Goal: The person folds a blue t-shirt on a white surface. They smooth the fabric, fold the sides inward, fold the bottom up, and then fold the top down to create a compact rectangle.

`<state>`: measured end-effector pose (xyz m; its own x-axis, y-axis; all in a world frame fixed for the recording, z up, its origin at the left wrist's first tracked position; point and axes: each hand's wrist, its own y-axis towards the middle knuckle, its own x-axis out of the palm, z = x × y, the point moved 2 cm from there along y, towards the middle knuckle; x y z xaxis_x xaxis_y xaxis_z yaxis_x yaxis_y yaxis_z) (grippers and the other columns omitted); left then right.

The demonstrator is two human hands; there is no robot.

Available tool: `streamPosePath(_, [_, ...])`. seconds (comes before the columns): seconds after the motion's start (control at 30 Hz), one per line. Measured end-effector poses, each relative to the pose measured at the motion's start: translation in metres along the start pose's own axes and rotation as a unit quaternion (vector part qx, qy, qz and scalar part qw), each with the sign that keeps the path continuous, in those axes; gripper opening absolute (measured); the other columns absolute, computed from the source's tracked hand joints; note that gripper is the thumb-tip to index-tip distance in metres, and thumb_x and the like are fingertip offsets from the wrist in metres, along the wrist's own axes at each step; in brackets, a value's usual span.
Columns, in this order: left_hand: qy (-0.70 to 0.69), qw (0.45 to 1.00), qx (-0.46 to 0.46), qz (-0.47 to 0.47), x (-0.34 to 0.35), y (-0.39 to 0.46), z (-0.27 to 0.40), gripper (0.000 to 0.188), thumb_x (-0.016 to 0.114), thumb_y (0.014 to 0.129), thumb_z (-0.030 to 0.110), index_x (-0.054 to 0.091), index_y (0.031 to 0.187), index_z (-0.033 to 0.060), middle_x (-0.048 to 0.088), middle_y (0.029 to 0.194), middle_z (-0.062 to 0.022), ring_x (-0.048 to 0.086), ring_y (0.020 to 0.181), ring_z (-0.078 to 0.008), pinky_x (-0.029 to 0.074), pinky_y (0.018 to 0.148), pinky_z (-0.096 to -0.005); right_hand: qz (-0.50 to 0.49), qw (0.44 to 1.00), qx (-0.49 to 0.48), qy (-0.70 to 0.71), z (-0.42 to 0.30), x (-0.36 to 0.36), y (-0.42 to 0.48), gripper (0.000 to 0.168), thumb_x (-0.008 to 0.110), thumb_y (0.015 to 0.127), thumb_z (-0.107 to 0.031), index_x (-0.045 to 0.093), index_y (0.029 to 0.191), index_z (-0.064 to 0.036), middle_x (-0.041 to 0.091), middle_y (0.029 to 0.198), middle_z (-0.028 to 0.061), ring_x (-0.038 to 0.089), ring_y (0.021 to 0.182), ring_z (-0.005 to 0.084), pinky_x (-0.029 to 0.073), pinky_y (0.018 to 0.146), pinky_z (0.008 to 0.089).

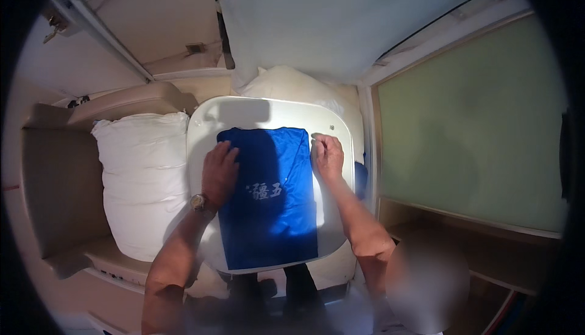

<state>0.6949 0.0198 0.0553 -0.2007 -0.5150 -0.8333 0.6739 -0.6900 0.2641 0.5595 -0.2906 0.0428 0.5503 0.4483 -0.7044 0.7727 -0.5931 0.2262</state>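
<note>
A folded blue cloth garment, smooth and rectangular, lies on a white table top with rounded corners. White printed characters cross its middle, and its upper right corner shows a slanting crease. My left hand, with a watch on the wrist, rests over the garment's upper left edge, fingers slightly apart. Just beyond the right edge, my right hand is over the white table, fingers loosely bent with nothing visible in them. A dark shadow covers much of the garment's left and middle.
A large white pillow or stuffed bundle stands left of the table, by a beige padded seat. A cream pillow sits behind the table. On the right is a pale green panel. A blurred round shape covers the lower right.
</note>
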Motion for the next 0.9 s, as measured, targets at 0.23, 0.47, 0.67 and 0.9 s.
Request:
streamPosePath(0.23, [-0.027,0.976,0.146,-0.156,0.083,0.028,0.095,0.050,0.066,0.102,0.029,0.056,0.146,0.0051,0.047,0.160,-0.0200,0.041,0.152,-0.0381,0.028,0.125,-0.0612,-0.015,0.999,-0.028,-0.044,0.016,0.013,0.029,0.030,0.079,0.092,-0.025,0.072,0.118,-0.011,0.068,0.120,0.0152,0.060,0.116,0.0377,0.047,0.103,0.0476])
streamPosePath(0.47, [-0.016,0.962,0.129,-0.240,0.118,0.029,0.107,0.072,0.063,0.103,0.045,0.046,0.157,0.0010,0.036,0.170,-0.0223,0.025,0.161,-0.0381,0.014,0.130,-0.0638,-0.102,0.982,-0.083,-0.134,0.023,0.023,0.030,0.070,0.086,0.086,-0.036,0.058,0.147,-0.017,0.046,0.152,0.0185,0.041,0.142,0.0431,0.034,0.117,0.0558])
streamPosePath(0.67, [-0.001,0.956,0.115,-0.271,0.120,0.023,0.109,0.082,0.061,0.103,0.052,0.039,0.162,0.0007,0.027,0.174,-0.0218,0.018,0.164,-0.0366,0.009,0.131,-0.0634,-0.064,0.984,-0.096,-0.138,0.017,0.030,0.036,0.067,0.085,0.088,-0.027,0.056,0.148,-0.017,0.045,0.150,0.0212,0.041,0.141,0.0432,0.032,0.117,0.0579])
streamPosePath(0.9, [-0.006,0.960,0.118,-0.254,0.122,0.022,0.111,0.082,0.062,0.102,0.052,0.039,0.163,0.0018,0.027,0.174,-0.0221,0.017,0.164,-0.0366,0.008,0.131,-0.0636,-0.023,0.980,-0.064,-0.186,0.024,0.039,0.041,0.056,0.080,0.092,-0.024,0.060,0.144,-0.016,0.052,0.147,0.0184,0.047,0.139,0.0392,0.034,0.118,0.0540])
